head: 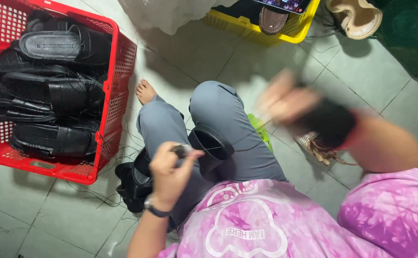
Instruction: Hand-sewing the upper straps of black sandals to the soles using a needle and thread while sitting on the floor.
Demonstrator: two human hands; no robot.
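Observation:
I sit on a tiled floor in grey trousers with a black leather shoe [212, 145] resting on my thigh. My left hand [168, 174], with a watch on its wrist, is closed on a small dark metal tool [182, 150] right beside the shoe's opening. My right hand [285, 101] is raised to the right of my knee and heavily blurred; a black wrap [331, 122] covers its wrist, and its grip cannot be made out. A thin thread [249, 147] runs off the shoe toward the right. Another black shoe [132, 186] lies on the floor beneath my left leg.
A red plastic crate [115, 86] full of black shoes stands at the left. At the top is a yellow crate [261, 32], with a beige woven item [357, 19] beside it. A green object [261, 131] and a woven piece [314, 145] lie by my knee. Loose threads litter the tiles.

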